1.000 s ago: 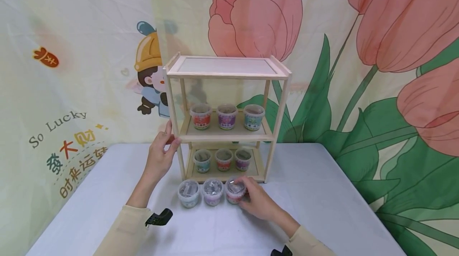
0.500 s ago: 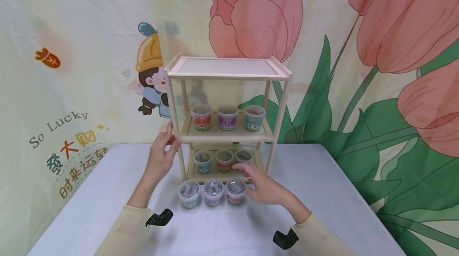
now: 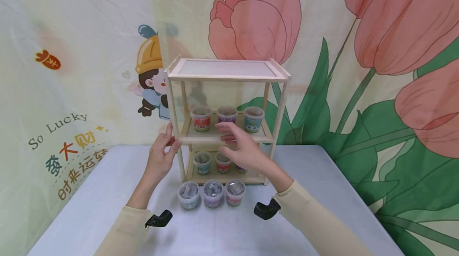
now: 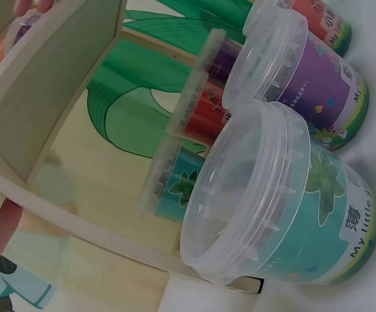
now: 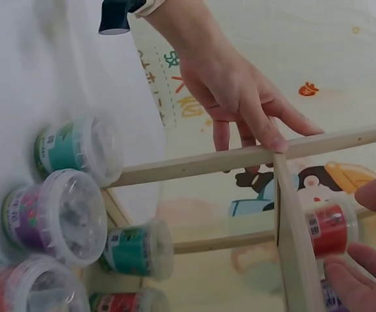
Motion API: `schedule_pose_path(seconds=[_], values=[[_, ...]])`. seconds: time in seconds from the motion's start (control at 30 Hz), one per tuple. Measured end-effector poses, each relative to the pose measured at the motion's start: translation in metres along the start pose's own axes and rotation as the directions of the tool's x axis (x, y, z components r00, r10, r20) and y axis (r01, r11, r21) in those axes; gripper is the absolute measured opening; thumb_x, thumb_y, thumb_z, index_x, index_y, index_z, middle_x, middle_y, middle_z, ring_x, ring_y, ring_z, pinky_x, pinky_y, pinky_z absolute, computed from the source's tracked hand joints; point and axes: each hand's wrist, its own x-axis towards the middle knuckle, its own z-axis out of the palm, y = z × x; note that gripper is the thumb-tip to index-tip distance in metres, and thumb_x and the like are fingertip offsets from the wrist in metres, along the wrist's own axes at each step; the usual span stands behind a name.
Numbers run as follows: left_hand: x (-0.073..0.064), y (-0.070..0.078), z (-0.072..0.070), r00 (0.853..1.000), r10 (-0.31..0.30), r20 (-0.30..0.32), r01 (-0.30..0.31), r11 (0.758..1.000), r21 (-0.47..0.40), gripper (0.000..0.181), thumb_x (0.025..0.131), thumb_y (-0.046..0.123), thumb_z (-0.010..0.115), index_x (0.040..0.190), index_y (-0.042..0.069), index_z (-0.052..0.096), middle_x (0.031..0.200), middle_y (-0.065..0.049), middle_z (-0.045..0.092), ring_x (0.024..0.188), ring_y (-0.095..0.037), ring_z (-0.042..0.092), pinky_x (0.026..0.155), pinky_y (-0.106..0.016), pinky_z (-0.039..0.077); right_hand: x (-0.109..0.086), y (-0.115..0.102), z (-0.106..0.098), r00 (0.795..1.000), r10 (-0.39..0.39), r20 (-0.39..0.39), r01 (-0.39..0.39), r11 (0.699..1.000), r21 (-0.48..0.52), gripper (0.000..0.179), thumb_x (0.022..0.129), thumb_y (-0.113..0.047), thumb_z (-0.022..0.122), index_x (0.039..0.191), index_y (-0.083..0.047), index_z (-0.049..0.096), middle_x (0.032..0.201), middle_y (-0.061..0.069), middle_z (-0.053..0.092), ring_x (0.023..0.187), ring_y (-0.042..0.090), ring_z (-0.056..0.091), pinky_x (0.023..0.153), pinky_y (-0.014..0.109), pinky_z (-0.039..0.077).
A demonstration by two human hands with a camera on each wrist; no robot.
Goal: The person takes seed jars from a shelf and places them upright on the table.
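Note:
My left hand [image 3: 163, 154] grips the left post of a small wooden shelf rack [image 3: 226, 68], thumb at the middle shelf's corner. In front of that shelf is my right hand [image 3: 242, 148], fingers loosely bent and holding nothing. It partly hides a purple-labelled tub [image 3: 226, 116] there, between a red-labelled tub [image 3: 201, 119] and a teal-labelled tub [image 3: 254, 120]. In the right wrist view, right-hand fingers [image 5: 363, 260] appear close to the red tub [image 5: 331, 231]. Below, the bottom shelf bears a teal tub [image 3: 203, 164], a red tub [image 3: 223, 164] and a purple tub [image 3: 242, 169], partly covered by the right hand.
On the white tabletop [image 3: 297, 192], a teal tub [image 3: 188, 196], a purple tub [image 3: 213, 195] and a red tub [image 3: 235, 194] stand in a row before the rack. A printed tulip cloth [image 3: 265, 28] hangs behind it.
My right hand has let go of the red tub at the row's right end and risen to the middle shelf. The left hand has stayed at the post.

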Motion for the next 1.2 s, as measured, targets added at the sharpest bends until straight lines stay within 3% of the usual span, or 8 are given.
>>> schedule_pose_path(seconds=[0.2,0.43,0.57,0.77,0.9,1.0,1.1,1.2], values=[[0.000,0.000,0.000,1.000,-0.005,0.005,0.005,1.000,-0.016,0.073,0.105,0.005,0.066,0.168,0.012,0.030,0.110,-0.020,0.058,0.107,-0.032,0.065,0.082,-0.002,0.046,0.024,-0.003,0.010,0.998,0.025,-0.052,-0.025,1.000,0.005,0.062,0.100,-0.003,0.067,0.157,-0.005,0.043,0.157,0.021,0.048,0.146,0.039,0.049,0.118,0.045,0.044],[0.000,0.002,-0.001,1.000,-0.013,0.013,0.013,1.000,-0.007,0.073,0.105,0.008,0.067,0.168,0.012,0.030,0.110,-0.019,0.058,0.110,-0.037,0.067,0.085,-0.002,0.044,0.043,-0.005,0.023,0.992,0.110,-0.056,-0.111,0.994,-0.014,0.071,0.101,-0.013,0.068,0.163,-0.009,0.034,0.165,0.019,0.040,0.153,0.037,0.041,0.123,0.048,0.038],[-0.001,0.001,-0.002,1.000,-0.013,0.014,0.013,1.000,-0.009,0.073,0.105,0.008,0.067,0.168,0.013,0.029,0.110,-0.019,0.058,0.110,-0.037,0.066,0.084,-0.002,0.044,0.053,-0.006,0.029,0.983,0.168,-0.070,-0.172,0.984,-0.052,0.077,0.101,-0.018,0.070,0.166,-0.015,0.030,0.168,0.016,0.038,0.151,0.037,0.043,0.120,0.049,0.041],[0.000,0.000,-0.001,1.000,0.002,0.004,-0.002,1.000,-0.014,0.074,0.104,0.007,0.068,0.168,0.013,0.031,0.109,-0.019,0.057,0.109,-0.036,0.067,0.084,-0.002,0.044,0.067,-0.005,0.037,0.973,0.216,-0.087,-0.223,0.970,-0.096,0.082,0.100,-0.021,0.072,0.168,-0.022,0.027,0.162,0.016,0.047,0.138,0.034,0.058,0.109,0.051,0.051],[0.000,0.000,-0.001,1.000,0.013,0.003,-0.013,1.000,-0.009,0.073,0.104,0.006,0.068,0.167,0.012,0.031,0.108,-0.020,0.058,0.108,-0.037,0.067,0.086,-0.001,0.043,0.076,-0.004,0.041,0.974,0.205,-0.097,-0.215,0.970,-0.110,0.080,0.100,-0.017,0.071,0.167,-0.019,0.029,0.158,0.017,0.051,0.132,0.033,0.062,0.109,0.050,0.051],[0.000,0.000,-0.001,1.000,0.013,0.000,-0.013,1.000,-0.004,0.074,0.103,0.006,0.068,0.167,0.012,0.031,0.108,-0.020,0.058,0.108,-0.037,0.067,0.086,-0.002,0.043,0.081,-0.003,0.044,0.976,0.190,-0.105,-0.202,0.971,-0.125,0.078,0.100,-0.015,0.069,0.167,-0.018,0.030,0.154,0.018,0.054,0.120,0.031,0.065,0.101,0.046,0.054],[0.000,0.000,-0.002,1.000,0.012,0.000,-0.012,1.000,-0.004,0.075,0.103,0.006,0.068,0.167,0.013,0.031,0.109,-0.020,0.058,0.108,-0.037,0.067,0.086,-0.002,0.043,0.085,-0.002,0.046,0.976,0.185,-0.113,-0.199,0.971,-0.132,0.076,0.101,-0.013,0.067,0.167,-0.019,0.030,0.148,0.018,0.058,0.103,0.028,0.064,0.089,0.041,0.053],[0.000,0.000,-0.002,1.000,0.018,-0.003,-0.018,1.000,-0.009,0.075,0.103,0.004,0.068,0.167,0.012,0.031,0.109,-0.021,0.058,0.107,-0.037,0.067,0.085,-0.002,0.044,0.089,0.000,0.047,0.976,0.179,-0.127,-0.197,0.969,-0.148,0.072,0.101,-0.011,0.066,0.165,-0.020,0.033,0.142,0.016,0.060,0.098,0.025,0.060,0.085,0.037,0.049]])
